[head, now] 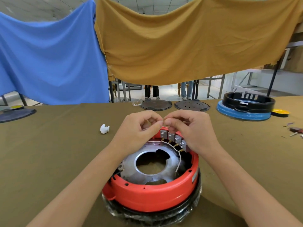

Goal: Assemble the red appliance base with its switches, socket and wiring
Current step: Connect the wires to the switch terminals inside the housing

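Note:
The red appliance base (152, 195) stands near the table's front edge on a plastic-wrapped black part (147, 215). Inside it lies a silver metal plate (147, 163) with a big round hole. A row of several grey switches (173, 138) lines the far inner wall, joined by a white wire (177, 159) with brass terminals. Above the switches, my left hand (141, 128) and my right hand (191, 130) meet fingertip to fingertip and pinch a thin wire end (164, 120) between them. Where that wire runs is hidden by my fingers.
A crumpled white scrap (104, 128) lies left of my hands. Two dark round plates (155, 104) (191, 105) lie at the far edge. At far right, a black base (249, 99) sits on a blue-wrapped part, beside yellow tape (280, 112). Small tools (295, 130) lie at right.

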A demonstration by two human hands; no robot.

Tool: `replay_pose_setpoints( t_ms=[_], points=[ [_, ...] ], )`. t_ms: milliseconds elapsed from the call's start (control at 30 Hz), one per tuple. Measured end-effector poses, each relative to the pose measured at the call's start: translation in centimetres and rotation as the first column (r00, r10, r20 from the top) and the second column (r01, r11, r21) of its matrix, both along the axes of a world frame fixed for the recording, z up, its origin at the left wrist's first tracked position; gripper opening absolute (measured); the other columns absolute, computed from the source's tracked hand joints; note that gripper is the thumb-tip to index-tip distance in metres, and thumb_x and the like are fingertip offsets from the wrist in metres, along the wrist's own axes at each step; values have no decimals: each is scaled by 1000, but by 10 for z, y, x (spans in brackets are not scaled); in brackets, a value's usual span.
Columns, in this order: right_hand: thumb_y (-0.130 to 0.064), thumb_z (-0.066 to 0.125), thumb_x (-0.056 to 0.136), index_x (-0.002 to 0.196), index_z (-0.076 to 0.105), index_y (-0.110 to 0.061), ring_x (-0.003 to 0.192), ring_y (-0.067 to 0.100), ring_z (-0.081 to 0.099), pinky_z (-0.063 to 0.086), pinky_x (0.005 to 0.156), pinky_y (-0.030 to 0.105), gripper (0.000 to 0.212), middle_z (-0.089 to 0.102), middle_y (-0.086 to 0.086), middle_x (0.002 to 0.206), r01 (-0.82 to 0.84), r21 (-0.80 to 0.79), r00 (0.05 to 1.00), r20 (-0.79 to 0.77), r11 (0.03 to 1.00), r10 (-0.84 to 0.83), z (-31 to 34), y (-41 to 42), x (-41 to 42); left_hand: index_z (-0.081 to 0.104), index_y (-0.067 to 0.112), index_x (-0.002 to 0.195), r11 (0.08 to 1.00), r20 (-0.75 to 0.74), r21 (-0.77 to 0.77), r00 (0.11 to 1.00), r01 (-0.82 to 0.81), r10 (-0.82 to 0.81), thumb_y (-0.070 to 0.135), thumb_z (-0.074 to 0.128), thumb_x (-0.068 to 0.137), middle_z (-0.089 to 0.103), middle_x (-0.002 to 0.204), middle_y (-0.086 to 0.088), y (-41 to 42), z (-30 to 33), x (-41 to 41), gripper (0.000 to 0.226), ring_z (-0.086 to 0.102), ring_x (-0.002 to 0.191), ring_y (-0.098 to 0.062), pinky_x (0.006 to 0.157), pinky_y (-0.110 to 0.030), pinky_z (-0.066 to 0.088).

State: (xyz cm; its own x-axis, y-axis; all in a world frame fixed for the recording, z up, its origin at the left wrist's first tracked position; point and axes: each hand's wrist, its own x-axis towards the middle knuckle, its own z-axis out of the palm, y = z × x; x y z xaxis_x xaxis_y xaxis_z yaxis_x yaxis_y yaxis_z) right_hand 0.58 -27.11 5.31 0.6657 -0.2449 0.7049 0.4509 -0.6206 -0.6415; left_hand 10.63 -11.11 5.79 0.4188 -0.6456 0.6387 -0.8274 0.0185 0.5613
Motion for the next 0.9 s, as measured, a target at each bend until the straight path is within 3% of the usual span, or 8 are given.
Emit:
replay_pose_setpoints(
  t_ms=[67,233,400,533,733,900],
  points=[
    [-9,73,86,82,75,-30,62,6,69,53,61,13,21,73,-13,72,1,16,1000,13,1000,-1,-2,1,1,72,18,89,999,52,-19,998,-27,28,12,68,92,58,66,19,0,1,-2,9,43,49,-2,54,-8,32],
    [-4,71,87,83,76,-23,64,10,71,59,62,22,20,74,-8,72,-3,54,999,54,999,1,-6,1,5,74,12,88,995,208,-69,974,-74,87,4,70,89,60,75,18,0,4,-7,9,55,67,5,65,-6,37],
    [-2,70,87,96,77,-9,71,14,73,58,68,22,13,75,0,77,-67,114,998,12,991,66,-5,-2,5,74,17,88,990,210,-109,972,-85,107,6,71,88,58,73,22,0,5,-8,12,53,63,3,63,-6,36],
    [-4,70,89,102,76,-14,77,8,71,58,72,21,18,74,-5,82,-4,-29,1000,0,1000,4,-2,-5,0,74,17,90,986,264,-139,956,-93,127,6,71,89,57,76,22,1,6,-8,12,54,67,7,65,-6,37],
    [-8,66,93,104,73,-10,79,11,68,58,73,33,13,71,-4,85,66,-186,996,78,980,-52,-3,-3,-2,74,17,90,985,320,-134,936,-111,149,6,70,89,56,77,21,0,7,-7,12,52,66,3,64,-8,37],
    [-9,66,93,103,74,-9,77,9,68,57,70,25,13,72,-4,86,125,-270,986,145,955,-88,-3,-3,-2,75,16,91,983,349,-137,923,-118,160,5,69,89,56,78,21,1,6,-7,13,53,68,0,64,-11,39]
  ],
)
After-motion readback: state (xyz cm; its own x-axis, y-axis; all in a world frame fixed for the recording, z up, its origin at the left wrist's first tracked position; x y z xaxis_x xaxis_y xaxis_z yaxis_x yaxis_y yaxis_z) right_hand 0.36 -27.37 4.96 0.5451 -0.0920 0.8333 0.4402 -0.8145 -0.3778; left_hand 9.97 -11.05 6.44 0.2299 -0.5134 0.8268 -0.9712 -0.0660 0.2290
